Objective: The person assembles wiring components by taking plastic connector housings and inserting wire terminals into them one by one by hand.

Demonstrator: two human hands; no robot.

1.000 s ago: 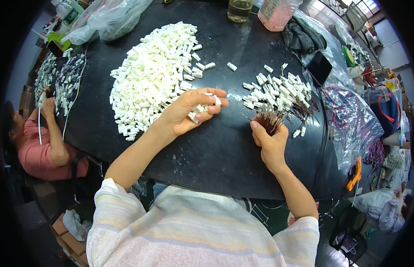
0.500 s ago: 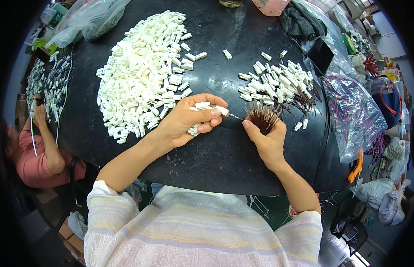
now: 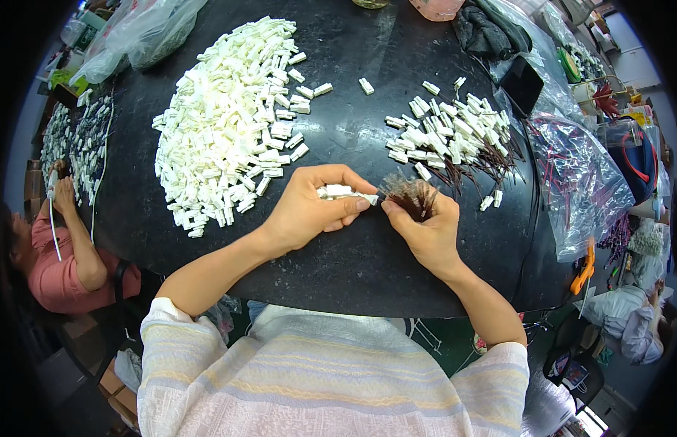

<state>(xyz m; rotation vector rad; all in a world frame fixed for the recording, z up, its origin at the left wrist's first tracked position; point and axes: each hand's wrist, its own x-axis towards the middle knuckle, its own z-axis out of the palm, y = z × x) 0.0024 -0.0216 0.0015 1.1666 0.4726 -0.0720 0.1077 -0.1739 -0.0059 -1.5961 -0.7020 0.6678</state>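
My left hand (image 3: 313, 204) is closed round several small white plastic connector housings (image 3: 334, 191), with one pinched between thumb and forefinger at the fingertips. A bundle of short brown wires (image 3: 413, 200) with metal tips fanned upward sits in my right hand (image 3: 426, 233), which is closed round it. The two hands nearly meet over the near part of the table, and the pinched housing is close to the wire tips. Whether a wire has entered it is too small to tell. Beyond my right hand lies a pile of white housings with brown wires attached (image 3: 455, 131).
A large heap of loose white housings (image 3: 222, 124) covers the left of the black table (image 3: 338, 269). One lone housing (image 3: 365, 86) lies between the piles. At right are a phone (image 3: 523, 86), clear plastic bags (image 3: 579, 175) and orange-handled scissors (image 3: 584, 271). A co-worker (image 3: 73, 255) sits at far left.
My hands have come closer together, closing the gap between the pinched housing and the wire bundle. The single wire seen stretching between them no longer shows.
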